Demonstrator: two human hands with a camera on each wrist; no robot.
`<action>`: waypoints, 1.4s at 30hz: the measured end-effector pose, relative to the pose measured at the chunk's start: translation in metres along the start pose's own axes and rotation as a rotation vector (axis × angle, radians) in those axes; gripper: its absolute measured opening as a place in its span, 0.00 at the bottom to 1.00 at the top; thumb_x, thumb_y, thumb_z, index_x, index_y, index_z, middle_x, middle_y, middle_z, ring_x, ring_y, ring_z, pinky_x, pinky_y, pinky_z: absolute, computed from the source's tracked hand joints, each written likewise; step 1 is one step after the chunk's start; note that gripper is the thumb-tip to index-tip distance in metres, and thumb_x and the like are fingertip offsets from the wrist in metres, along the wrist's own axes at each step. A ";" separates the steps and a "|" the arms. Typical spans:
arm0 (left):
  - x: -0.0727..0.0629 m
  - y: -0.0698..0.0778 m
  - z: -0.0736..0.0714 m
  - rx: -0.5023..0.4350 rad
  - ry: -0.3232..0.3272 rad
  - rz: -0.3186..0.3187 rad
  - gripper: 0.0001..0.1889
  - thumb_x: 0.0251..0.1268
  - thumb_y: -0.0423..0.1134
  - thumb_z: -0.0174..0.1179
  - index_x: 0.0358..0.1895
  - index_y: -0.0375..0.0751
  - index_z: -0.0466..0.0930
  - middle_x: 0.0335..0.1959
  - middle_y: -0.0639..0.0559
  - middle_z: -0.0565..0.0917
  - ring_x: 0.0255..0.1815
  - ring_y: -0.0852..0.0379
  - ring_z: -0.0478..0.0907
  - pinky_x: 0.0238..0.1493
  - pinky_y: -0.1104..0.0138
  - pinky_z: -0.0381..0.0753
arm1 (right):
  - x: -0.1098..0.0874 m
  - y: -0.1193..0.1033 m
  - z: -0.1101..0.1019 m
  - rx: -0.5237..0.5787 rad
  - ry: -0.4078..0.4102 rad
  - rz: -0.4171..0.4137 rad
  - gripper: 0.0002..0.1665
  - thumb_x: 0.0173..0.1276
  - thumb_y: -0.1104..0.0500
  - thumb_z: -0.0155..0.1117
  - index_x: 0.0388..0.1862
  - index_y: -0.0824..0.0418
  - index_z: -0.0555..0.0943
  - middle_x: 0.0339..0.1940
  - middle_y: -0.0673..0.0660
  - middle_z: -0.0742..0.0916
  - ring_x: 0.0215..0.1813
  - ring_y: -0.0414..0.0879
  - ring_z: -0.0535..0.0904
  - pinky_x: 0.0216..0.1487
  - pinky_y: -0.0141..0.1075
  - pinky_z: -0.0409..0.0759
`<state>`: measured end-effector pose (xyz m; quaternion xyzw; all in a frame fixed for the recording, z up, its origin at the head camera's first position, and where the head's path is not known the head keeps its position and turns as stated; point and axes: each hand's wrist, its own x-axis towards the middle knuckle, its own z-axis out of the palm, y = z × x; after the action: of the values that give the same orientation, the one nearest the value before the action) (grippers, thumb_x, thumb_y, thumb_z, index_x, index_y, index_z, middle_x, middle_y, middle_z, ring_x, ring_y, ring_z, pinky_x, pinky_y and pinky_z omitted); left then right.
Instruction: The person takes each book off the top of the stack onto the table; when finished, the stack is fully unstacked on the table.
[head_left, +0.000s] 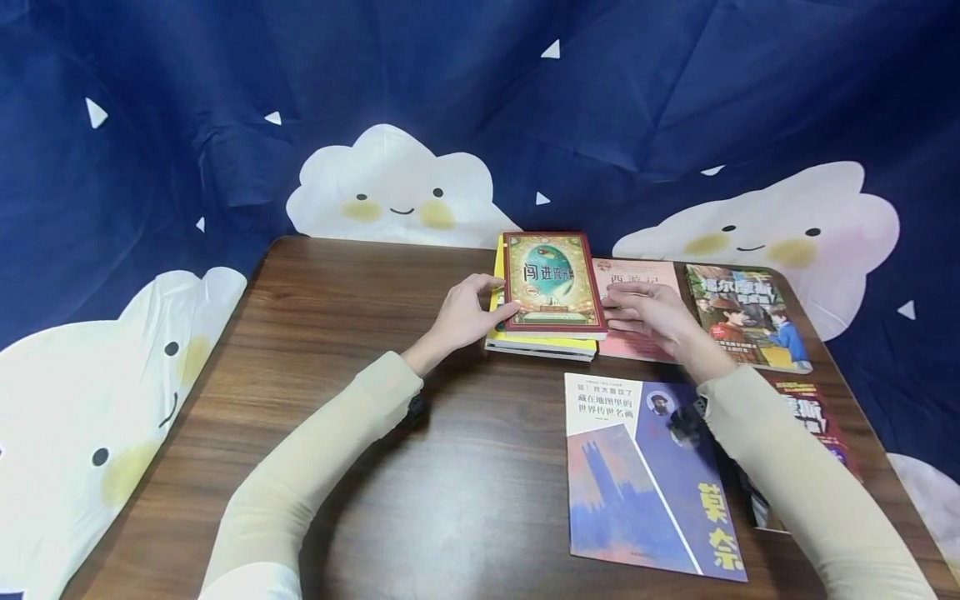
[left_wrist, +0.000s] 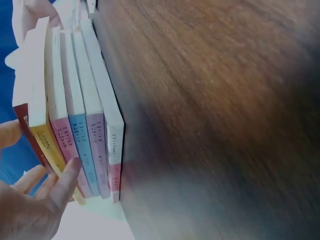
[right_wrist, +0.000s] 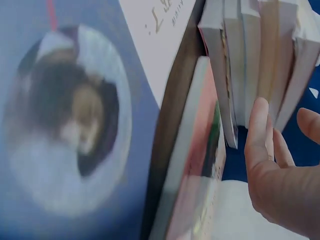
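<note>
A stack of books stands at the table's back edge. On top lies a dark-red-bordered book (head_left: pixel 551 312) with a green oval on its cover, above a yellow book (head_left: pixel 498 265). In the left wrist view, a pink spine (left_wrist: pixel 67 145), a blue spine (left_wrist: pixel 84 145) and a purple spine (left_wrist: pixel 96 145) show lower in the stack. My left hand (head_left: pixel 467 312) is at the stack's left side, its fingertips against the spines. On the opposite side, my right hand (head_left: pixel 656 317) has its fingers extended at the page edges, over a pink book (head_left: pixel 630 346).
Right of the pink book lies a book with illustrated children (head_left: pixel 750 321). A large blue and white book (head_left: pixel 637 500) lies nearer the front. Under the right forearm, a dark red book (head_left: pixel 817 412) is partly hidden. Behind the wooden table (head_left: pixel 360 308) hangs a blue cloud-patterned curtain (head_left: pixel 600 125).
</note>
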<state>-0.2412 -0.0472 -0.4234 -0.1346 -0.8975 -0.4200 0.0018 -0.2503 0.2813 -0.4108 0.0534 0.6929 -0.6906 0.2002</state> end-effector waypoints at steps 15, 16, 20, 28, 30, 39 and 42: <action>0.006 0.012 -0.005 -0.127 -0.060 -0.145 0.37 0.63 0.48 0.77 0.71 0.35 0.75 0.69 0.40 0.81 0.58 0.46 0.86 0.59 0.58 0.87 | 0.010 0.006 0.012 0.004 -0.016 0.023 0.15 0.82 0.58 0.59 0.61 0.62 0.73 0.34 0.43 0.92 0.39 0.38 0.90 0.46 0.30 0.91; 0.006 0.012 -0.005 -0.164 -0.067 -0.158 0.36 0.64 0.46 0.77 0.71 0.35 0.75 0.69 0.40 0.81 0.56 0.46 0.88 0.55 0.60 0.89 | 0.011 0.006 0.013 0.003 -0.015 0.020 0.14 0.82 0.59 0.59 0.60 0.61 0.73 0.34 0.43 0.91 0.39 0.38 0.90 0.46 0.30 0.91; 0.006 0.010 -0.011 -0.329 -0.117 -0.242 0.34 0.65 0.39 0.75 0.72 0.34 0.73 0.67 0.38 0.81 0.54 0.44 0.90 0.44 0.64 0.92 | 0.014 0.008 0.017 -0.021 -0.015 0.018 0.17 0.83 0.59 0.58 0.64 0.63 0.72 0.35 0.42 0.90 0.39 0.38 0.90 0.47 0.31 0.91; 0.004 0.005 -0.027 -0.547 -0.244 -0.379 0.29 0.69 0.33 0.71 0.70 0.28 0.73 0.59 0.30 0.85 0.40 0.53 0.88 0.42 0.59 0.94 | 0.018 0.006 0.024 -0.108 0.011 0.041 0.38 0.81 0.56 0.62 0.80 0.71 0.61 0.36 0.39 0.89 0.39 0.36 0.88 0.46 0.32 0.91; 0.003 0.002 -0.030 -0.565 -0.259 -0.398 0.29 0.70 0.33 0.70 0.70 0.28 0.72 0.55 0.31 0.86 0.37 0.57 0.88 0.41 0.59 0.94 | 0.019 0.006 0.024 -0.108 0.014 0.041 0.38 0.80 0.56 0.62 0.80 0.71 0.61 0.36 0.39 0.89 0.39 0.36 0.88 0.45 0.32 0.91; -0.003 -0.010 -0.044 -0.600 -0.304 -0.436 0.30 0.72 0.30 0.67 0.73 0.27 0.70 0.56 0.30 0.86 0.36 0.56 0.89 0.45 0.56 0.94 | 0.021 0.006 0.026 -0.080 0.017 0.039 0.38 0.80 0.57 0.63 0.80 0.71 0.62 0.34 0.41 0.90 0.38 0.37 0.89 0.44 0.32 0.92; -0.007 -0.016 -0.048 -0.631 -0.318 -0.434 0.29 0.73 0.30 0.66 0.73 0.26 0.69 0.55 0.31 0.88 0.35 0.56 0.89 0.43 0.58 0.94 | 0.020 0.006 0.026 -0.088 0.018 0.044 0.39 0.80 0.57 0.63 0.81 0.70 0.60 0.35 0.40 0.90 0.39 0.37 0.89 0.46 0.32 0.92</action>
<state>-0.2433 -0.0946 -0.4051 0.0007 -0.7212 -0.6392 -0.2671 -0.2614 0.2518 -0.4228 0.0660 0.7231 -0.6543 0.2112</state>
